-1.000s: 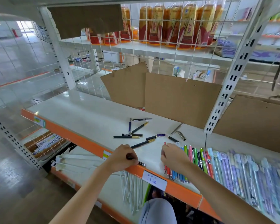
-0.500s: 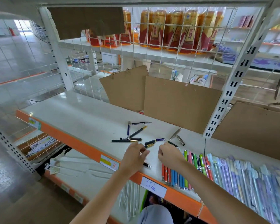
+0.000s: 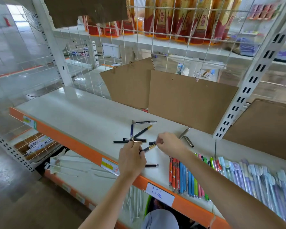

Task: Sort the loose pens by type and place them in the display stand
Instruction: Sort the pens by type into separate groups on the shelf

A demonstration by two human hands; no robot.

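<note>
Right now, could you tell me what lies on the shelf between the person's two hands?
In the head view, a dark pen with a gold tip spans the gap between the left hand and the right hand; each pinches one end.

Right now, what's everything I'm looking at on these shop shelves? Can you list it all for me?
Loose pens: roughly nine, dark with gold or silver trim, scattered mid-shelf.
Silver pens: two, right of the scatter.
Sorted pens: a row, orange, blue, pink, green, shelf front right.
Pastel pens: many, lilac and pale blue, far right.
Cardboard sheets: several, brown, leaning on the wire grid.
Price tag: one, white, handwritten, on the orange shelf edge.
Drink packs: several, red and gold, upper shelf behind.
Left hand: holds a dark pen.
Right hand: pinches a gold-trimmed pen.
</note>
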